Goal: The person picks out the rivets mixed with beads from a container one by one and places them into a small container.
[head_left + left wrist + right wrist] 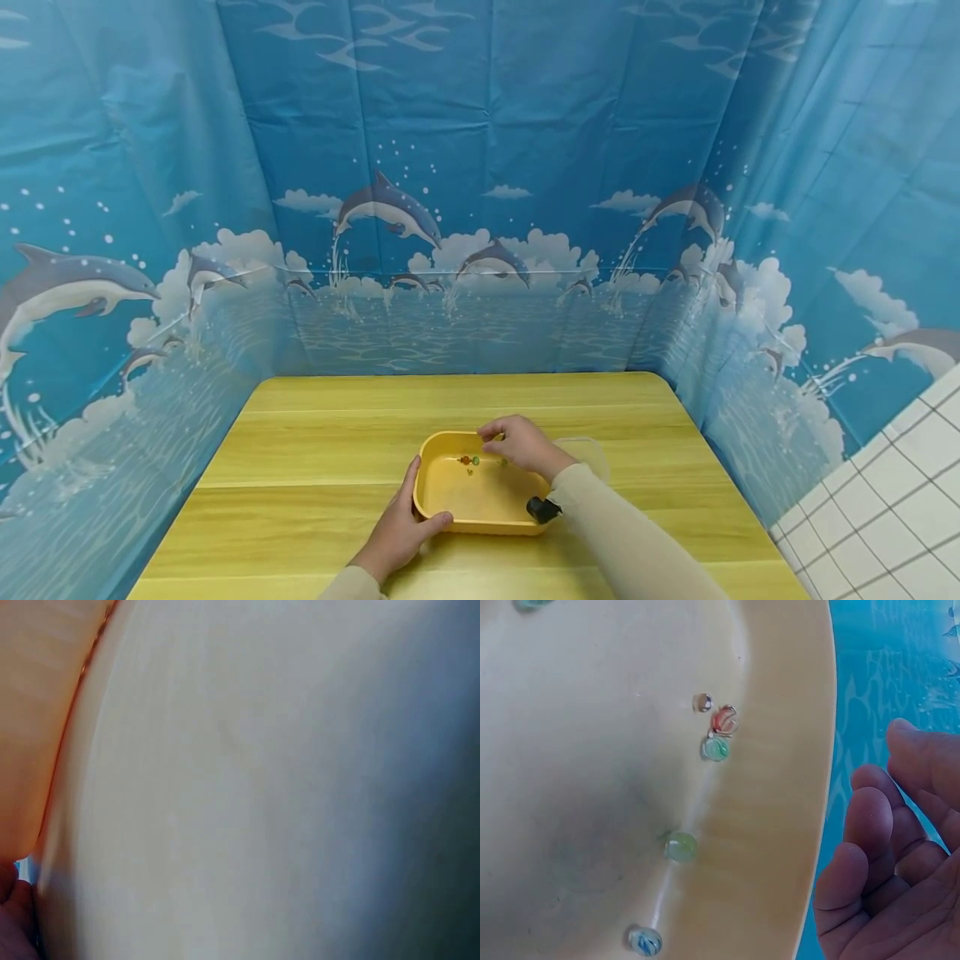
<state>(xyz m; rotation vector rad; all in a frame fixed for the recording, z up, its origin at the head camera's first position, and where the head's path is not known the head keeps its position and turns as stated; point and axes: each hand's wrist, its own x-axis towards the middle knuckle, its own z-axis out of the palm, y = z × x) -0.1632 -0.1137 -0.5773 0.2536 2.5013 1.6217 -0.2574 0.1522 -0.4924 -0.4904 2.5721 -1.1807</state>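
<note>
A yellow rectangular basin (480, 527) with rounded corners sits on the table. My left hand (397, 525) grips its near left corner, thumb along the front and fingers along the left side. In the left wrist view only bits of the fingers (15, 907) show beside the basin wall (30, 735). Over the far rim hovers my right hand (525, 446), fingers loosely bent, nothing seen in them. Several glass marbles lie inside: a red-swirled marble (725, 719), a green-swirled marble (715, 748), a pale green marble (681, 846) and a blue-swirled marble (645, 941). A small clear bead (703, 702) lies beside the red one.
A translucent flat lid-like piece (596, 457) lies right of the basin, partly behind the right forearm. The yellow wood-grain table (300, 442) is bordered by a blue dolphin curtain (480, 325). A black wrist camera (542, 509) sits over the basin's near right corner.
</note>
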